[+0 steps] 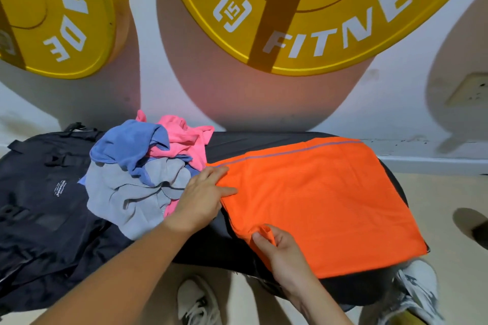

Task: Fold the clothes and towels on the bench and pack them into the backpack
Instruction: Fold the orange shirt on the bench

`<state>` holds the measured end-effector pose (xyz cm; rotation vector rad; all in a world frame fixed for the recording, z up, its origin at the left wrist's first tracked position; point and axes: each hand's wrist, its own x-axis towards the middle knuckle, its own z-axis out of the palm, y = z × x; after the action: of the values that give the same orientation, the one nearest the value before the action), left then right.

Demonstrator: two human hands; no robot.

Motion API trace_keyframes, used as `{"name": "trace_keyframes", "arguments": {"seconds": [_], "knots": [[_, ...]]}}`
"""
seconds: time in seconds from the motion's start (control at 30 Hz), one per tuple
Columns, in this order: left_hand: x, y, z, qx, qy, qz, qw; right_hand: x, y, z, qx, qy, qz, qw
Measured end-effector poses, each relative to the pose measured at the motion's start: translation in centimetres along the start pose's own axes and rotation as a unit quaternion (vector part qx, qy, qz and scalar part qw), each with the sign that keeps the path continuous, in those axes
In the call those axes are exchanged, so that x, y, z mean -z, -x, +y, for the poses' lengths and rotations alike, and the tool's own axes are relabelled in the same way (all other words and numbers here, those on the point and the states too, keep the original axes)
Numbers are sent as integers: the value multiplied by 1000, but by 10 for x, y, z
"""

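Backpack (39, 206): is lying flat at the left end of the table (264, 140), touching the heap.
Heap (137, 174): blue, grey and pink pieces are sitting crumpled between the backpack and the orange cloth (330, 206).
Left hand (200, 198): is pinching the orange cloth's left edge, just beside the heap.
Right hand (280, 248): is pinching a small fold at the cloth's near edge, apart from the left hand.
Orange cloth: is lying spread flat over the table's right part.
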<state>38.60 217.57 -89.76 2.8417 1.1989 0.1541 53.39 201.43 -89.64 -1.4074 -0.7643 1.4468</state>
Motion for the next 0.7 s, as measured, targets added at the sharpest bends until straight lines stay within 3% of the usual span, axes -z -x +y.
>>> {"name": "trace_keyframes", "arguments": {"seconds": [0.23, 0.47, 0.53, 0.6, 0.7], "knots": [[-1, -22, -23, -105, 26, -67, 992, 4, 9, -3, -84, -221, 5, 972], [56, -11, -39, -190, -176, -47, 965, -19, 16, 13, -94, -318, 16, 943], [60, -4, -41, -148, -133, -27, 980, -28, 19, 17, -101, -290, 21, 952], [57, 0, -36, -61, -11, 5, 998, -28, 22, 20, -96, -266, 30, 959], [51, 1, -17, 63, 114, 3, 991, -21, 28, 14, -55, -163, 30, 985]]}}
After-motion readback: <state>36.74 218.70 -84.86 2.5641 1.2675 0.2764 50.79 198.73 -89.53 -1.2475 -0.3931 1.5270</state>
